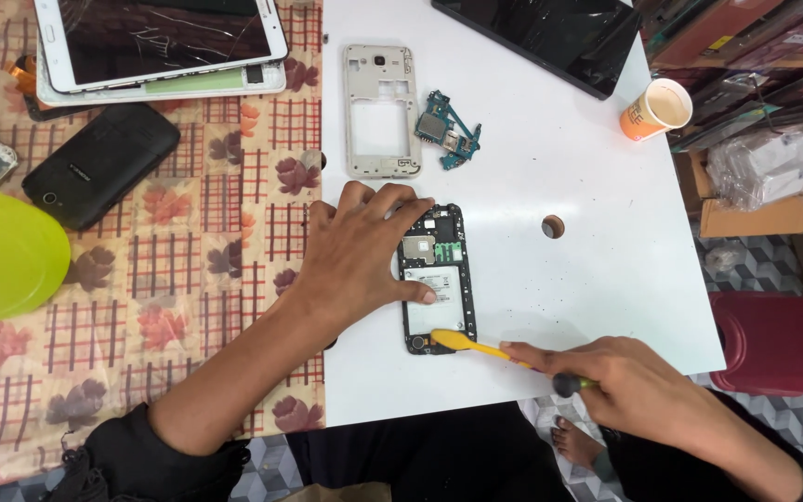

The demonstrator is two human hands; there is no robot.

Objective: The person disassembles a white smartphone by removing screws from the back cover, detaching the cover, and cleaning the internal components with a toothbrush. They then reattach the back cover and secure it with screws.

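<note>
Black opened phone lies flat on white counter, pinned under left hand, fingers spread on its left edge. Right hand clamped on yellow-tipped tool, tip touching phone's lower end. Judged light, stiff, fragile; hold by frame edges.

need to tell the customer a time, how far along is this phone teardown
Done, by the look of it: a bare mid-frame and a loose circuit board lie apart on the white table. In hand: the left hand pins the opened phone flat while the right hand works a yellow-tipped tool at its bottom edge. Left: that phone's internals still sit in place.
</note>
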